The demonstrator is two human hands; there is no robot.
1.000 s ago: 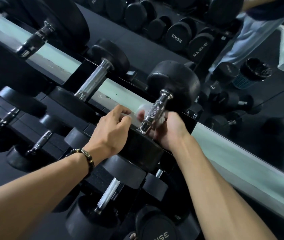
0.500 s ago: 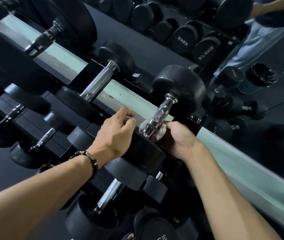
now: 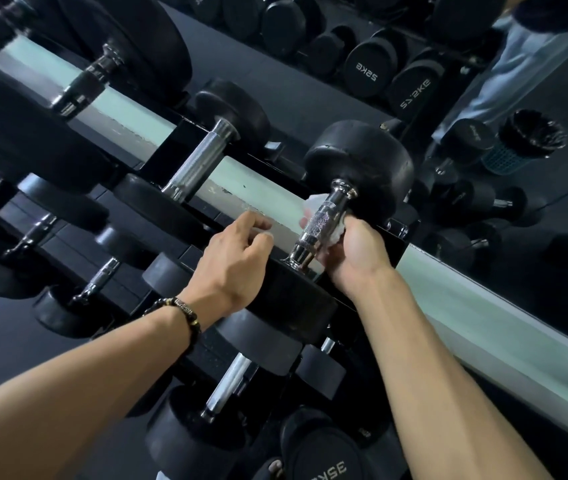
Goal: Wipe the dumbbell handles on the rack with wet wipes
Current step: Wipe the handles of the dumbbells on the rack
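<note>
The right hand (image 3: 352,251) is sliding the wipe (image 3: 336,233) back up the handle (image 3: 322,226) from its lower end, where it sat half a second ago

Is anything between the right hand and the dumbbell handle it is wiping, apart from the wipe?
Nothing visible. The right hand wraps the white wet wipe around the chrome handle from underneath. The left hand rests beside it on the near dumbbell head, off the handle.
</note>
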